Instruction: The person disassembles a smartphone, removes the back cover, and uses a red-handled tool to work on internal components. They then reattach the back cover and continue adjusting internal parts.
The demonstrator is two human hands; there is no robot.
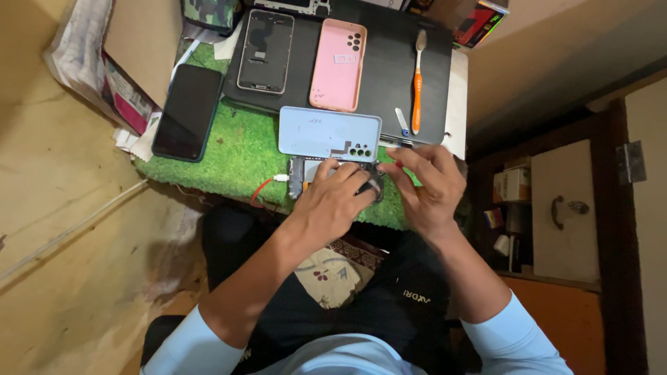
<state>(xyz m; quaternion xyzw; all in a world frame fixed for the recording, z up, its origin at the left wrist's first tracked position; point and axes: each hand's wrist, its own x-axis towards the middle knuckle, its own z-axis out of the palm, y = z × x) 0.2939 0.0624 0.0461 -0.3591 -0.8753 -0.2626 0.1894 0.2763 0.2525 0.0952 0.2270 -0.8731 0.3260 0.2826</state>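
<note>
In the head view, just below the middle of the frame, both hands work on an opened phone body [300, 178] that lies on a green turf mat [236, 156]. The left hand [332, 201] covers most of it, fingers curled down and pressing on its surface; the right hand [429, 186] sits at its right end, fingers bent close together, though what they pinch is too hidden to tell. A red cable [264, 189] plugs into the phone body's left end. Touching its upper edge lies a light blue back cover [329, 133]. Higher up, on a black board [389, 76], rest a phone frame [265, 51], a pink case [338, 64] and an orange-handled toothbrush [417, 82]. A dark phone [187, 111] lies at the mat's left edge.
</note>
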